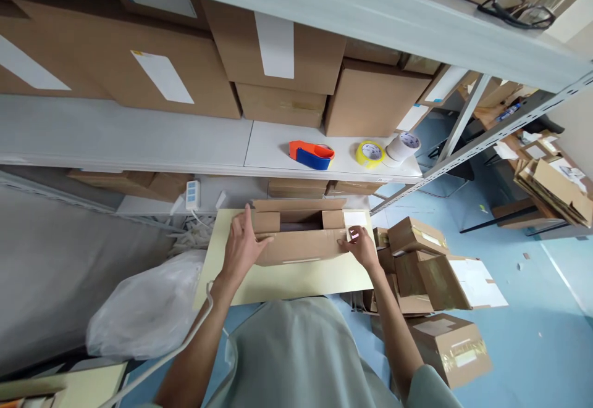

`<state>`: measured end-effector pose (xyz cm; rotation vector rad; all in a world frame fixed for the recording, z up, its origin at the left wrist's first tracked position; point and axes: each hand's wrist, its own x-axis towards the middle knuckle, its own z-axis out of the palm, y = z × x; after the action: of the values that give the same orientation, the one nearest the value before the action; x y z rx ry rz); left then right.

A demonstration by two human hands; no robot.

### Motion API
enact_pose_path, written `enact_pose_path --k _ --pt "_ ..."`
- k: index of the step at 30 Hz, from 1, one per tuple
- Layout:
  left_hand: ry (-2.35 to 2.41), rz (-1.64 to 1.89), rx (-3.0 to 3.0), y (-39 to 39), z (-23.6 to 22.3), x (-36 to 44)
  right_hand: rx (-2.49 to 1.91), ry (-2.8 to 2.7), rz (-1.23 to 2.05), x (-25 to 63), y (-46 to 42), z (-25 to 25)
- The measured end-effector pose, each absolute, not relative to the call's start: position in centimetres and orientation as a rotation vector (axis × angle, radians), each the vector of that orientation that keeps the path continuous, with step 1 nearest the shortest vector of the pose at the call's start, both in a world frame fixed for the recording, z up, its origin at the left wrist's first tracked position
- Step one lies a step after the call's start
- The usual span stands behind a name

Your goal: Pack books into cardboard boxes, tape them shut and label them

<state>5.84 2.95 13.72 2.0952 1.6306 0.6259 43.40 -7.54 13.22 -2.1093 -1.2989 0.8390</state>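
Observation:
A long cardboard box [301,249] lies on the pale yellow tabletop in front of me, its long flaps raised and its short end flaps folded inward. Through the gap between the flaps a dark inside shows, too dim to make out. My left hand [241,244] grips the box's left end, thumb on the front flap and index finger pointing up by the back flap. At the right front corner, my right hand [362,247] pinches the flap edge between thumb and fingers. A white label or sheet [354,218] lies beside the box, partly behind the right hand.
On the shelf [194,142] ahead sit an orange-and-blue tape dispenser [311,155], a yellow tape roll [370,154] and white rolls [404,146]. Several cartons [456,281] are piled on the floor at right. A plastic bag [146,309] and white cable [180,346] are at left.

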Motion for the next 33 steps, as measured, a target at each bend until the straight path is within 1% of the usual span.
enact_pose_path --k 2,5,9,13,19,22,29,33 --pt "1.622 0.703 2.211 3.7 13.8 6.6 -2.124 -1.264 0.802 42.9 -7.2 12.0" --pt "1.558 0.677 2.279 3.9 13.6 6.8 -2.051 -1.284 0.793 42.4 -7.4 10.9" --pt "1.509 0.621 2.243 2.8 12.9 5.7 -1.921 -1.365 0.647 42.1 -8.0 10.9" --pt "1.489 0.662 2.087 1.2 11.8 5.1 -1.886 -1.459 0.673 41.6 -8.3 10.7" --pt "1.721 0.877 1.817 -0.6 10.9 6.9 -1.958 -1.372 0.658 40.6 -8.2 10.3" --pt "1.787 0.925 1.755 -1.2 10.9 7.8 -1.996 -1.332 0.604 39.9 -8.0 10.6" --pt "1.835 0.733 1.834 -0.2 11.2 8.0 -2.361 -1.355 0.478 37.6 -6.8 10.8" --pt "1.869 0.727 1.825 0.7 10.8 8.3 -2.301 -1.447 0.32 36.9 -6.4 10.3"
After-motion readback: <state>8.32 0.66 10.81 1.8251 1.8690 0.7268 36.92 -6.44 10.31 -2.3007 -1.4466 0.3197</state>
